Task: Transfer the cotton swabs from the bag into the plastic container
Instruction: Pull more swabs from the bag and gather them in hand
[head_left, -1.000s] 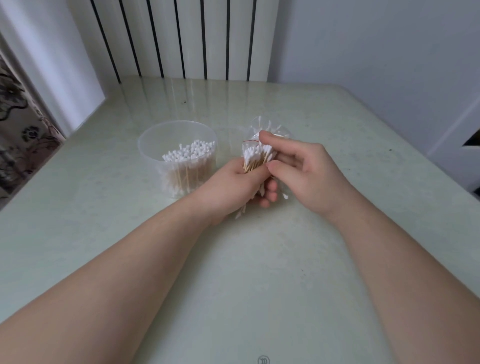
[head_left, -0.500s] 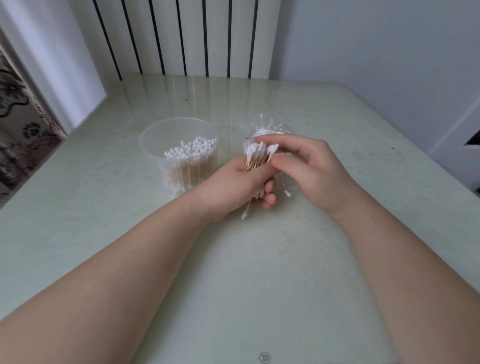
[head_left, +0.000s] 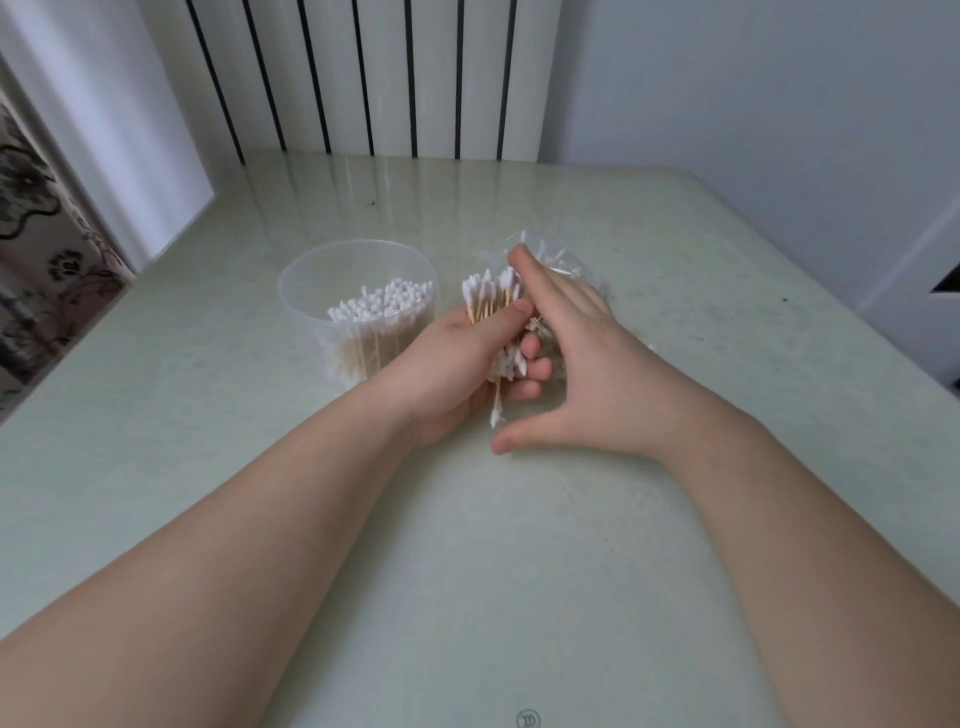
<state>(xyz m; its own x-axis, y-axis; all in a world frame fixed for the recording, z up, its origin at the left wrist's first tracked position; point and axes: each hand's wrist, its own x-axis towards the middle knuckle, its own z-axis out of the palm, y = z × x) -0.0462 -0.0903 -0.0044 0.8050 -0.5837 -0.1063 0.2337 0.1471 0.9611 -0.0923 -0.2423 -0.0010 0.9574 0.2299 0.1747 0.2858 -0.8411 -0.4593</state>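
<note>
currently in view: a person's two bare forearms reaching over a pale green glossy table (head_left: 519, 545), seen from a head camera.
container: a round clear plastic tub (head_left: 311, 270), partly filled with swabs standing on end (head_left: 384, 304).
left hand (head_left: 452, 364): fingers and thumb curled round a bundle of white-tipped, wooden-stemmed cotton swabs (head_left: 491, 296), held upright just beside the container.
right hand (head_left: 587, 374): fingers straight and spread, thumb stretched out low, gripping nothing; it lies over a crinkly clear plastic bag (head_left: 563, 262), and whether it presses it i cannot tell.
bag: mostly hidden behind that hand, with some swabs showing inside.
loose end: one swab (head_left: 497, 410) hangs below the fist.
handling: the swabs look very light, thin and stiff, and smooth enough to slide out of a loose grip; likely best held firmly round the middle of the stems, tips level.
</note>
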